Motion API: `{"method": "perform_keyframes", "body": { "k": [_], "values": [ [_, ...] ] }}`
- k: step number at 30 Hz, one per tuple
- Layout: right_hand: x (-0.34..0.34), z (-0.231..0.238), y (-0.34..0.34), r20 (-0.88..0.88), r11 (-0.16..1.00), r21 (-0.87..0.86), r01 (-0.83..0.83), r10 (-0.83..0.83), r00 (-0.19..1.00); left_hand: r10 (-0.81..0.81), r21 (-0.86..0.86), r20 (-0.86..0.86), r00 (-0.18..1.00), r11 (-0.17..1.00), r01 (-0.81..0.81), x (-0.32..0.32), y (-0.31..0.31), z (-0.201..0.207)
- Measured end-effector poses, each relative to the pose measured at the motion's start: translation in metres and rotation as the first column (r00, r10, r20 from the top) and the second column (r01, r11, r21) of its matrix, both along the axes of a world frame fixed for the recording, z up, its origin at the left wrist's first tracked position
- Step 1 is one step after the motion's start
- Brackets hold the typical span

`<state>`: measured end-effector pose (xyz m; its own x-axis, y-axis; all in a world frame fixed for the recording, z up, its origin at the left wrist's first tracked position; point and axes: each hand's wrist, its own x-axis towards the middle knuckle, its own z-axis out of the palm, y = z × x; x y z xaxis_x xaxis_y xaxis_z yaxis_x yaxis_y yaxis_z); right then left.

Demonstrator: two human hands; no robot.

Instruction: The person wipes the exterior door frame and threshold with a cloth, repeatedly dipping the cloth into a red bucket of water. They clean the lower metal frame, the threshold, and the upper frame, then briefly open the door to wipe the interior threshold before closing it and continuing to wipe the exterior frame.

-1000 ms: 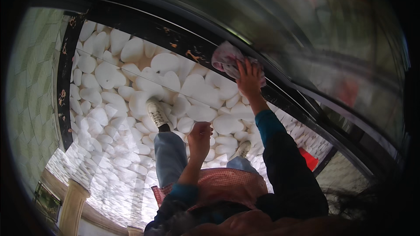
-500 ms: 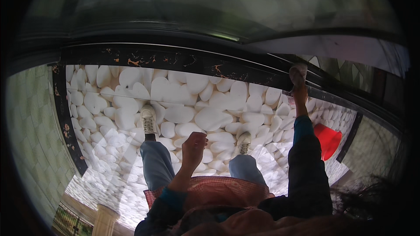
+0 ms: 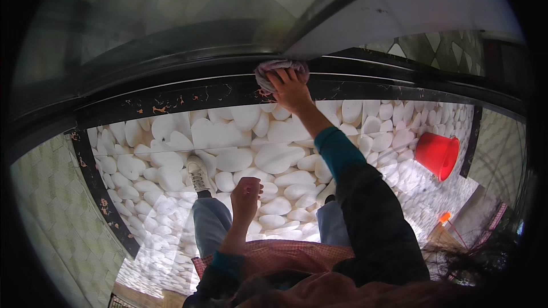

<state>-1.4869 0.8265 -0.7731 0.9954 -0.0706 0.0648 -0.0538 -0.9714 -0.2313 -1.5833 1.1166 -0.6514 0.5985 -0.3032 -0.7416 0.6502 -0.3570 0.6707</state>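
My right hand (image 3: 293, 90) presses a crumpled greyish cleaning cloth (image 3: 268, 75) against the dark door track (image 3: 217, 77), its fingers bent over the cloth. The track and its thin metal rails run across the view, beside a black marbled border (image 3: 194, 96). My left hand (image 3: 245, 197) hangs in front of my body with curled fingers, touching nothing that I can see. Whether it has something small inside is hidden.
A red bucket (image 3: 436, 155) stands on the white pebble-patterned floor (image 3: 274, 157) to the right. Beyond the track rise glass panels (image 3: 188, 17) and a pale panel edge (image 3: 399, 8). Something with an orange tip (image 3: 444, 217) is at the lower right.
My right hand has swept the cloth leftward along the track, from the right side to the middle. The view has shifted to the right. My left hand stays curled.
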Motion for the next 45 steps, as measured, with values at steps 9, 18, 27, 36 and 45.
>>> {"method": "perform_keyframes", "body": {
  "k": [9, 18, 27, 36, 45],
  "values": [
    [-0.115, -0.019, -0.204, 0.018, 0.878, -0.242, 0.414, -0.422, 0.906, -0.058, 0.036, 0.021, 0.998, 0.998, 0.058, -0.006, -0.015, -0.004],
    [-0.117, -0.013, -0.211, -0.039, 0.697, -0.302, 0.651, -0.691, 0.722, -0.111, 0.007, 0.033, 0.993, 0.994, 0.111, -0.018, -0.024, -0.012],
    [-0.056, -0.012, -0.104, 0.002, 0.922, -0.158, 0.355, -0.359, 0.933, -0.134, 0.03, 0.03, 0.99, 0.991, 0.134, -0.01, -0.035, -0.021],
    [-0.186, -0.024, -0.314, -0.037, 0.428, -0.275, 0.861, -0.899, 0.435, -0.2, 0.059, 0.023, 0.98, 0.978, 0.198, -0.009, -0.041, -0.024],
    [-0.161, -0.041, -0.188, 0.105, 0.794, -0.123, 0.595, -0.586, 0.804, -0.282, 0.035, -0.012, 0.959, 0.959, 0.282, -0.021, -0.06, -0.034]
  ]
}}
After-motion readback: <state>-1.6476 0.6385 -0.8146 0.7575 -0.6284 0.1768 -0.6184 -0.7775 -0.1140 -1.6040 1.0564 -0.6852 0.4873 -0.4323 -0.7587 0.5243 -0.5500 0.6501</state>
